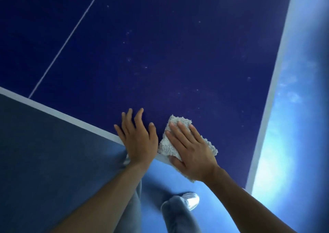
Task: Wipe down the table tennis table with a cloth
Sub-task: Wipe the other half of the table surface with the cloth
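Observation:
The dark blue table tennis table [160,45] fills the upper part of the head view, with a white border along its near edge and right edge and a thin white centre line at the left. A fluffy grey-white cloth [167,145] lies at the near edge, partly hanging over it. My right hand [190,147] presses flat on the cloth with straight fingers. My left hand [137,136] rests flat on the table right beside the cloth, fingers spread. Pale specks and smudges dot the surface ahead of the hands.
Blue floor [44,152] lies below the near edge and to the right of the table, brightly lit at the right. My legs in grey trousers and a light shoe [191,199] stand close to the table's near edge.

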